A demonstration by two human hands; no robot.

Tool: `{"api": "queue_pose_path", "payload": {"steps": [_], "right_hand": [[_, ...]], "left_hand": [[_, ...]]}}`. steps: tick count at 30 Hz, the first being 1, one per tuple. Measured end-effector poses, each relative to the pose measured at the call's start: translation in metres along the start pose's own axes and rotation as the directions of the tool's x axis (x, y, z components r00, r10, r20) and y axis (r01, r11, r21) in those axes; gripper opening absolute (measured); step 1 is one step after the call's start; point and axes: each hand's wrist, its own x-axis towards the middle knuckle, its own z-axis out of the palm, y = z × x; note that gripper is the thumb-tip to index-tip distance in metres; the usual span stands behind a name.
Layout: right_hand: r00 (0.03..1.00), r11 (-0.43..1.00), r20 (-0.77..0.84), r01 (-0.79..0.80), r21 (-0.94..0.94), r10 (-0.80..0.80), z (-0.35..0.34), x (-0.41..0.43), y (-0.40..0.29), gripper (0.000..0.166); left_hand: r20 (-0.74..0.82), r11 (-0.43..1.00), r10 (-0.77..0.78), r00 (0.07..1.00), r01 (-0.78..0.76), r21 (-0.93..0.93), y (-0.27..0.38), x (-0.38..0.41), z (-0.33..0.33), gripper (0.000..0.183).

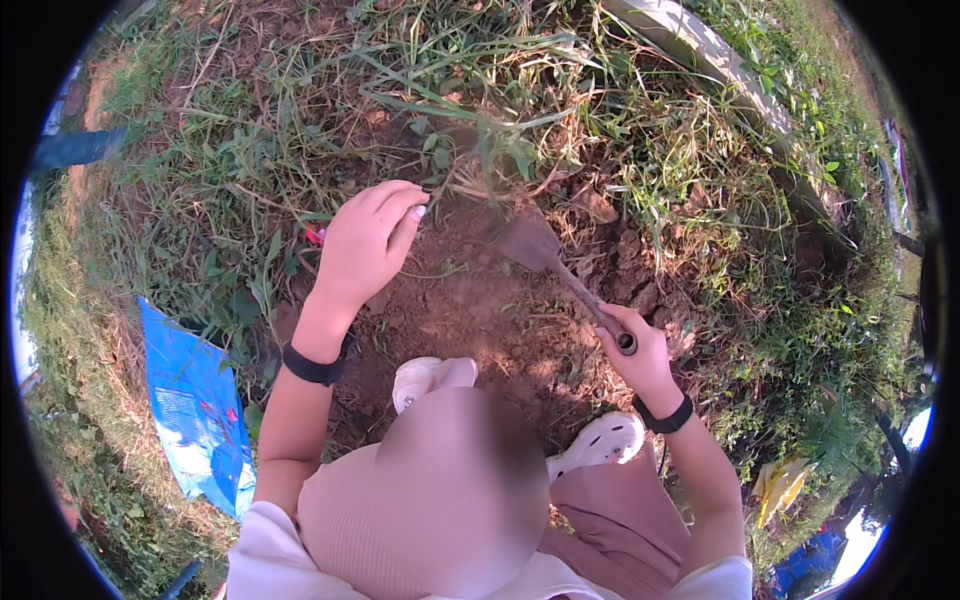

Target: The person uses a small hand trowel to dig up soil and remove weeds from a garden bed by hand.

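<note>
My right hand (637, 349) is closed round the socket end of a rusty metal spade-like hand tool (566, 277). The tool's flat blade lies at the base of a grass clump (487, 169), over reddish-brown soil (457, 307). Left of the blade, my left hand (367, 244) hovers at the edge of the weeds, fingers together and slightly curled. Whether its fingertips hold a thin stem cannot be told. A small pink-red thing (314, 235) lies in the weeds just left of that hand.
A blue printed plastic sheet or bag (195, 405) lies at the left. A pale concrete-like beam (720, 71) crosses the upper right. Loose clods (637, 277) lie right of the tool. My white shoes (600, 442) stand on the soil. A yellow scrap (780, 484) lies lower right.
</note>
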Motion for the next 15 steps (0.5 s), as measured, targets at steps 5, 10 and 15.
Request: {"api": "queue_pose_path", "payload": {"steps": [5,10,15], "right_hand": [[0.980,0.983,-0.095,0.169,-0.078,-0.176,0.020,-0.032,0.021,0.031],[0.961,0.977,-0.175,0.214,-0.010,-0.213,0.024,-0.054,0.031,0.030],[0.955,0.986,-0.259,0.163,0.046,-0.146,0.073,0.010,0.030,0.022]], "left_hand": [[-0.063,0.997,-0.059,0.996,0.062,0.046,-0.012,0.002,-0.009,0.014],[-0.098,0.971,-0.235,0.967,0.229,-0.067,-0.009,0.010,-0.012,0.015],[-0.116,0.961,-0.252,0.961,0.235,-0.142,-0.012,0.012,0.000,0.014]]}}
